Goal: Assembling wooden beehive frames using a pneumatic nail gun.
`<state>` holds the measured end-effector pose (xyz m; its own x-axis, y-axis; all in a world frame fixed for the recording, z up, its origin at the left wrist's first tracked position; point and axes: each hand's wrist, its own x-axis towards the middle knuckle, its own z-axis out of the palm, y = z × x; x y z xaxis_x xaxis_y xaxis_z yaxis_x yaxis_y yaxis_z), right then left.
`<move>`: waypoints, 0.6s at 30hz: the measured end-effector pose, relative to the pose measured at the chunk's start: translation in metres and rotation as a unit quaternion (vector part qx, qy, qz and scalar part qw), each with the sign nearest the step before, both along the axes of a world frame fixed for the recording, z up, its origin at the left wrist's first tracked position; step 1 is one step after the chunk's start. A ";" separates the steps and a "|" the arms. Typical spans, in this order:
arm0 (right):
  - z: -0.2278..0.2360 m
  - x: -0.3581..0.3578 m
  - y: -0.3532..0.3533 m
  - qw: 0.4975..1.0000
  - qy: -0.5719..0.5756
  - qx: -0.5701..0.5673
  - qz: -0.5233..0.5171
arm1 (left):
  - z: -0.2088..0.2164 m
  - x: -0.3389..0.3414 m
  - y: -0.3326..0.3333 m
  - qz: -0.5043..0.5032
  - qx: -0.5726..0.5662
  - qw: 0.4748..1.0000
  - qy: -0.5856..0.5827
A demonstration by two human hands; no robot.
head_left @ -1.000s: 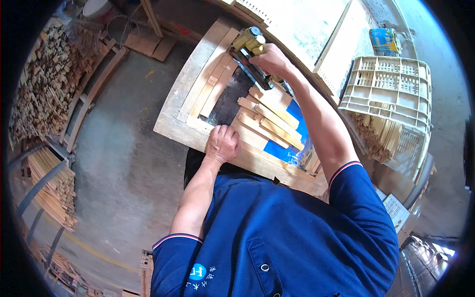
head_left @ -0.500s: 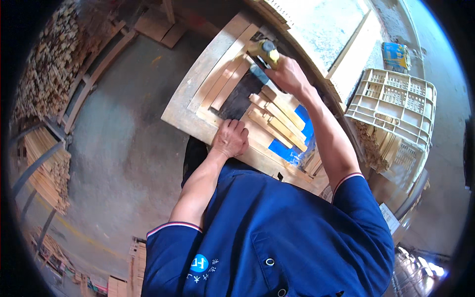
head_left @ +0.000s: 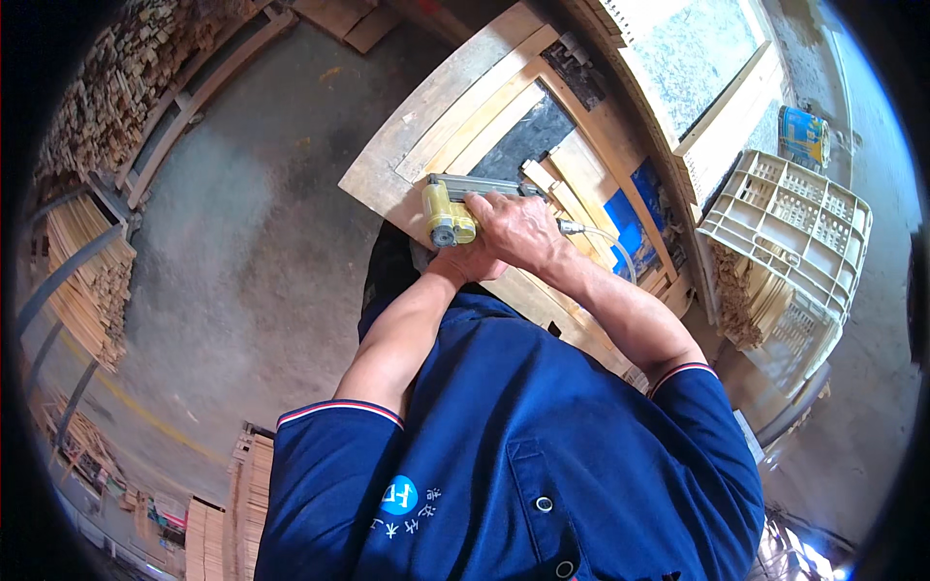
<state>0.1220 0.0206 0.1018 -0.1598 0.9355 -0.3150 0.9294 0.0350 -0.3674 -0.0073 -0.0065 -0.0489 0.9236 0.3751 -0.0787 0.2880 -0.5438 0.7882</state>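
Observation:
My right hand (head_left: 523, 230) is wrapped round a yellow and grey air nail gun (head_left: 450, 215). The gun lies across the near left corner of a wooden frame on the bench, and a clear air hose (head_left: 605, 235) runs from it to the right. Just below the gun, at the near edge, is my left hand (head_left: 467, 263); the right hand and the gun hide its fingers. Several short pale wood strips (head_left: 572, 198) lie inside the frame. Its far rail (head_left: 605, 145) slants down to the right.
The worn wooden workbench (head_left: 387, 169) has a blue patch (head_left: 622, 221) under the strips. Staples or scraps fill a dark recess (head_left: 572, 73) at the far end. A cream plastic crate (head_left: 790, 218) stands at right, above bundled sticks (head_left: 741, 305). Stacked wood strips (head_left: 92, 261) stand at left.
The nail gun came from the bench's far end to the near left corner, in my right hand. My left hand is now largely covered. A long rail now spans the far side of the strips.

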 end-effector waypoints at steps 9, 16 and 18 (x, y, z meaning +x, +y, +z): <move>-0.001 0.001 0.009 0.999 0.009 -0.044 -0.026 | 0.005 -0.001 0.001 0.005 0.030 0.999 -0.009; 0.018 0.003 0.011 0.996 0.030 -0.060 -0.061 | 0.020 -0.001 0.006 0.037 0.061 0.997 -0.026; 0.028 0.007 -0.002 0.993 0.069 -0.039 -0.087 | 0.020 -0.001 0.012 -0.007 0.050 0.998 0.022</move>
<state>0.1294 0.0185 0.1296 -0.0449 0.9265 -0.3736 0.8601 -0.1544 -0.4863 -0.0084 0.0051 -0.0291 0.9252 0.3703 -0.0827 0.3137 -0.6238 0.7159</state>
